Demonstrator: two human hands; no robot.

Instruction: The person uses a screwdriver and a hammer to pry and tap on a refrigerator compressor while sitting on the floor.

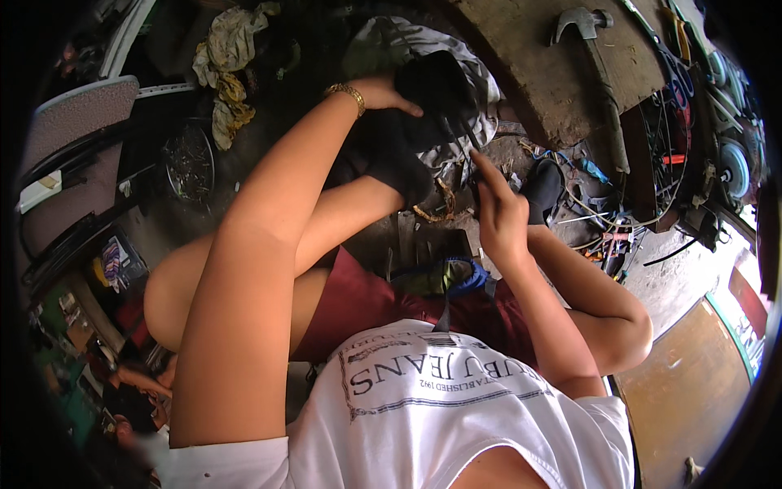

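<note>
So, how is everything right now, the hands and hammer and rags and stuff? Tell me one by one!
Left hand: against the black item, fingers partly hidden
Right hand: curled round a thin dark tool, forefinger extended
Pale cloth: rumpled
Hammer: lying, handle past the wooden board's edge
Yellowish rags: crumpled
Round dish: holding small bits
Bracelet: worn

gold-coloured bracelet (348, 94) is circling just behind left hand (383, 93) | maroon shorts (362, 297), printed white T-shirt (448, 420) are showing farther back
</note>
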